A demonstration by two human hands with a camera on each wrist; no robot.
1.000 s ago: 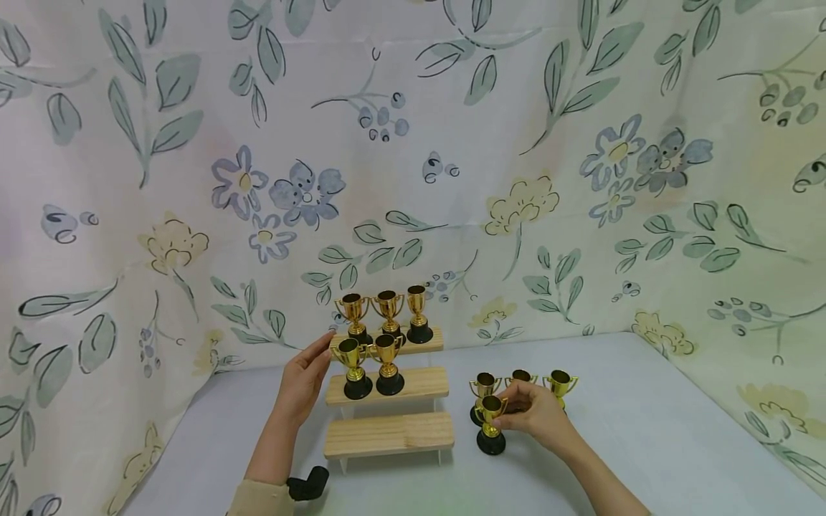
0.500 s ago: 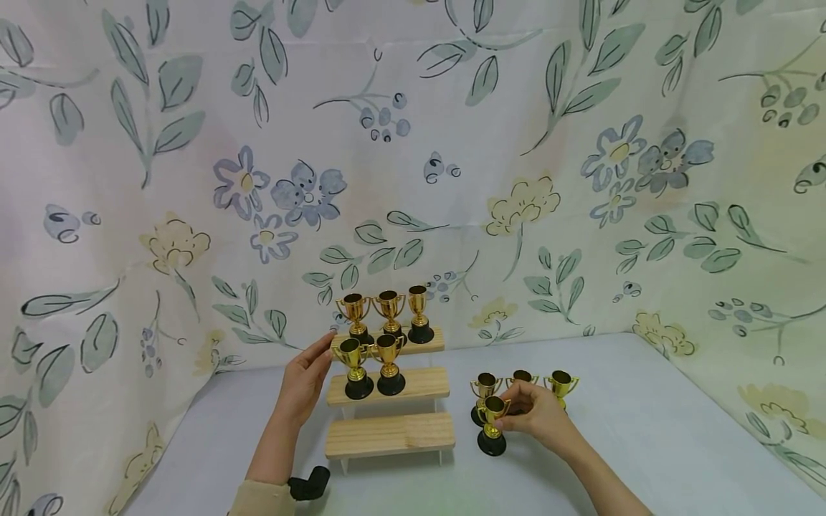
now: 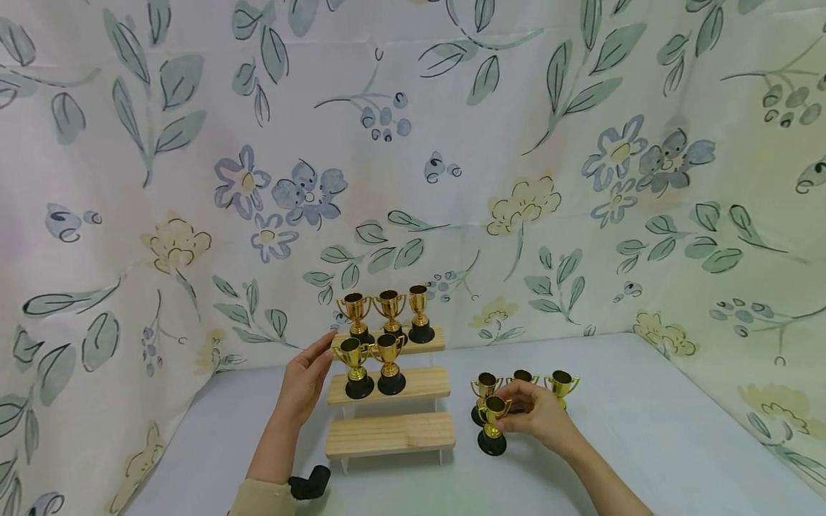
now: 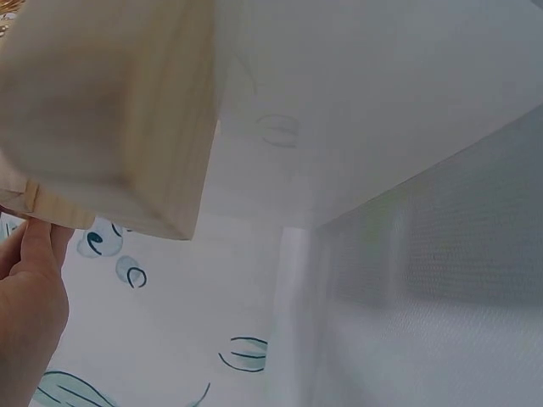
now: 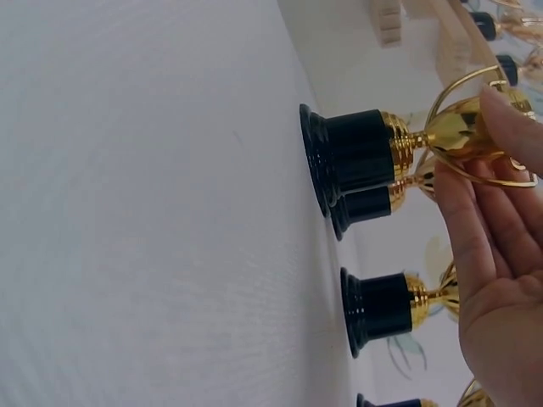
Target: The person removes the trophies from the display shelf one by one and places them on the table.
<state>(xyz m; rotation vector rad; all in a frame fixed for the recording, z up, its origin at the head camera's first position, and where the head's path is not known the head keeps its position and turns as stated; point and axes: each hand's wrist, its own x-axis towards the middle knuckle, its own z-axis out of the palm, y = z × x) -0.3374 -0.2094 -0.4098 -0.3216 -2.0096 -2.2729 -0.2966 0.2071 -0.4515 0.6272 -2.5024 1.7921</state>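
Note:
My right hand [image 3: 535, 417] pinches a small gold trophy cup [image 3: 493, 412] with a black base, thumb on the cup and fingers on the handle side. The trophy is upright; whether its base touches the table I cannot tell. Just behind it stand more trophies [image 3: 560, 383], partly hidden by my hand. My left hand [image 3: 305, 380] touches the left end of the top board [image 3: 435, 338] of a three-step wooden stand, its fingers mostly straight. Three trophies [image 3: 389, 308] stand on that board, two trophies [image 3: 390, 357] on the middle board [image 3: 429, 381]. The bottom board [image 3: 387, 433] is bare.
A white cloth surface [image 3: 619, 437] lies under everything, and a floral curtain [image 3: 400, 179] hangs behind. Near my left sleeve [image 3: 261, 498] is a black wrist mount [image 3: 310, 483]. White supports [image 3: 343, 466] hold up the stand's boards.

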